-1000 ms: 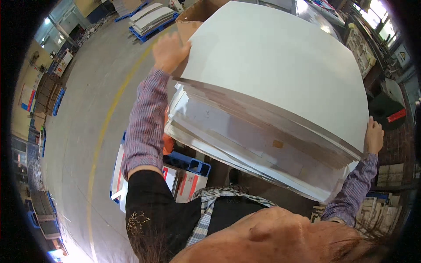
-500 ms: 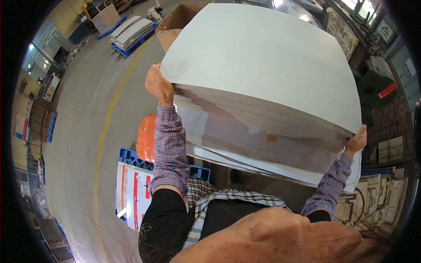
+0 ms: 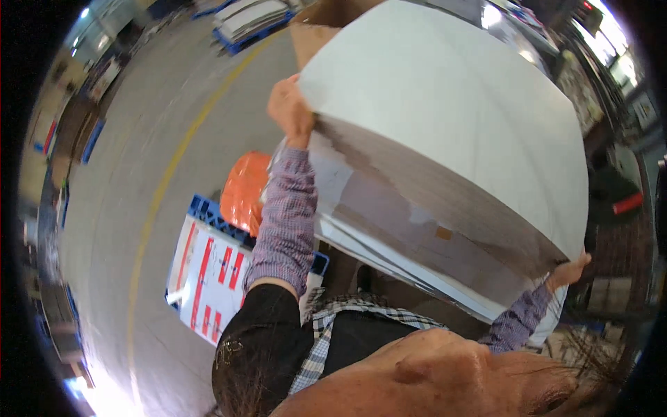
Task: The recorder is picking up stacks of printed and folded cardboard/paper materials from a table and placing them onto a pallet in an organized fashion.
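A thick stack of large white paperboard sheets [image 3: 451,111] spreads in front of me, its grey-brown cut edges facing me. At its near left corner, my left hand [image 3: 292,108] is closed round the edge, thumb side up. My right hand [image 3: 568,271] grips the near right corner, its fingers partly hidden under the board. Beneath the stack, a grey board surface [image 3: 389,201] with a small tan patch [image 3: 443,233] shows. White sheets [image 3: 368,243] with uneven edges lie lower down.
Behind the stack's left corner stands an open cardboard box [image 3: 313,42]. To my left are an orange bag-like bundle [image 3: 244,191] and red-and-white printed sheets [image 3: 208,278] on a blue pallet [image 3: 201,208]. A yellow floor line [image 3: 177,156] runs farther left; another loaded pallet [image 3: 253,31] stands beyond.
The whole view has turned, so the stack slants more steeply down to the right. Both hands keep their grip on its near corners. The picture is more blurred.
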`<act>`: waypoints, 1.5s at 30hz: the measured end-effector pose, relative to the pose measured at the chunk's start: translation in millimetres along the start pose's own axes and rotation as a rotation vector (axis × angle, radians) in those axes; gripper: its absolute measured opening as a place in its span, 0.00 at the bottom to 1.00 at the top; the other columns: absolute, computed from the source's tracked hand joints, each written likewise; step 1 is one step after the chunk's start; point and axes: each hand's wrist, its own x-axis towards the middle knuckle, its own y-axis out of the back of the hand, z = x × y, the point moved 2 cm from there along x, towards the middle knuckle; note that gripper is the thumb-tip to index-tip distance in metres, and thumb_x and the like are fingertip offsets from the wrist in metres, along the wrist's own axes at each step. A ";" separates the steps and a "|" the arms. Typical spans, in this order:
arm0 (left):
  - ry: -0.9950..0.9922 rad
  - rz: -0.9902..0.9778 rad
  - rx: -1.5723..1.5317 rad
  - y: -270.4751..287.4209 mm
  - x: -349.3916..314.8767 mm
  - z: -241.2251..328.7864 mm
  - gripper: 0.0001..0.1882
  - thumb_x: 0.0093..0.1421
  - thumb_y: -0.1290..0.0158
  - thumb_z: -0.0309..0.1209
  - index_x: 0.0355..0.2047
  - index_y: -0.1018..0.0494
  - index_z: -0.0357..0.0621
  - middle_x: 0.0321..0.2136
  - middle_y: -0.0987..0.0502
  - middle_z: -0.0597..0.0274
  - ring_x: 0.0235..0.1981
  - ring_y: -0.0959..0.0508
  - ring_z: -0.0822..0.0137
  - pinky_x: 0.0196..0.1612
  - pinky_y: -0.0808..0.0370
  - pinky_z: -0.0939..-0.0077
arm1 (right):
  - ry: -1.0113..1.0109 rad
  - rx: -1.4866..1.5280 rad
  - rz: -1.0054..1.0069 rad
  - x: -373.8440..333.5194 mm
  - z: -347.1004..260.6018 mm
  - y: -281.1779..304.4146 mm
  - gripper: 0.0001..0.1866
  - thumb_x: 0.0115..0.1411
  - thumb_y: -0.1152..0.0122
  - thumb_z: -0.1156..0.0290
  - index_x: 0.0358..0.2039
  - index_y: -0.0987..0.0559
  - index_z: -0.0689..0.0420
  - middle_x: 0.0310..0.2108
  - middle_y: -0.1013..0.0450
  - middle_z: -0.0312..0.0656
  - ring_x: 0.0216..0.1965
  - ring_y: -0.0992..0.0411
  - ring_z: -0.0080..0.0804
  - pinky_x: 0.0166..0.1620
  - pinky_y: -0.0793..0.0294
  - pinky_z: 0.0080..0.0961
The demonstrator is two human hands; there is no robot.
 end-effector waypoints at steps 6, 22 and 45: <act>-0.007 0.022 0.024 95.4 -37.4 2.6 0.08 0.53 0.47 0.29 0.32 0.24 0.39 0.24 0.24 0.54 0.28 0.22 0.61 0.33 0.27 0.72 | 0.503 -0.503 -0.098 -37.5 -78.0 36.1 0.25 0.68 0.70 0.58 0.48 0.27 0.62 0.46 0.28 0.52 0.45 0.28 0.47 0.46 0.29 0.36; 1.827 0.555 0.445 687.6 -614.6 -58.0 0.12 0.59 0.49 0.35 0.30 0.26 0.36 0.14 0.30 0.63 0.12 0.29 0.72 0.13 0.29 0.78 | 0.117 0.311 -2.115 -569.8 -143.3 -149.1 0.20 0.68 0.65 0.61 0.40 0.26 0.63 0.42 0.28 0.43 0.42 0.29 0.32 0.49 0.34 0.28; 1.851 -0.022 1.249 880.2 -934.9 -191.9 0.29 0.55 0.45 0.44 0.48 0.32 0.31 0.38 0.24 0.51 0.38 0.25 0.63 0.41 0.29 0.73 | 0.960 -0.433 -1.962 -1053.2 242.5 -451.4 0.11 0.50 0.47 0.68 0.29 0.22 0.63 0.27 0.25 0.55 0.36 0.26 0.48 0.38 0.28 0.39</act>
